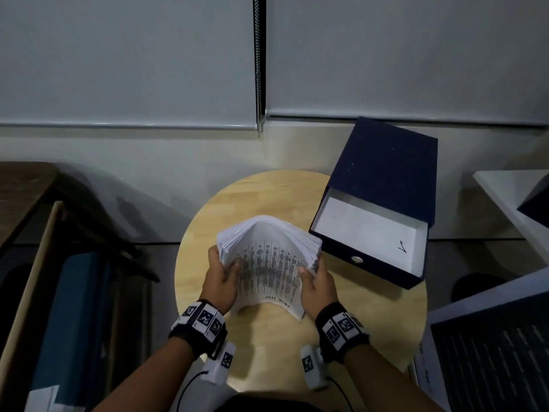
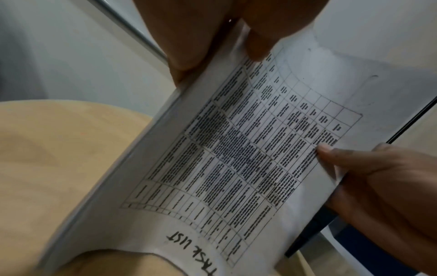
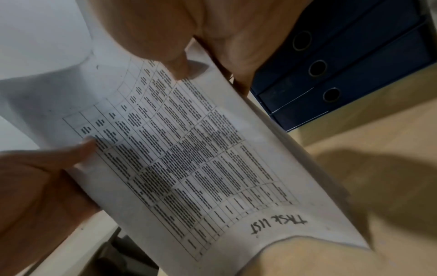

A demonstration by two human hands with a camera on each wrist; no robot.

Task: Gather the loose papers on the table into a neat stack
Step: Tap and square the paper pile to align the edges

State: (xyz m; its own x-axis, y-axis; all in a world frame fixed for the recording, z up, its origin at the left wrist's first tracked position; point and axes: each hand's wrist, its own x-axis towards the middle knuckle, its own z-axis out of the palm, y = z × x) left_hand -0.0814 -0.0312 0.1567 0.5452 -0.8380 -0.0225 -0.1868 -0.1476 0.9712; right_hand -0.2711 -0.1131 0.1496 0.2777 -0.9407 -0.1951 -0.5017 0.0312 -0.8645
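A thick stack of white papers (image 1: 267,257) is held above the round wooden table (image 1: 356,307), bowed upward in an arch. Its facing sheet carries a printed table and handwritten "TASK LIST" (image 2: 189,244) (image 3: 279,223). My left hand (image 1: 221,278) grips the stack's left edge, thumb on the printed face. My right hand (image 1: 316,282) grips the right edge the same way. In the left wrist view the left hand (image 2: 212,48) pinches the paper stack (image 2: 236,158) at top, the right hand (image 2: 378,183) lower right. In the right wrist view the right hand (image 3: 189,56) pinches the paper stack (image 3: 177,149).
An open dark blue box file (image 1: 383,203) with a white inside lies on the table's back right, partly over the edge. Dark blue binders (image 3: 354,71) show in the right wrist view. A dark bench (image 1: 26,188) stands at left, a white surface (image 1: 511,197) at right.
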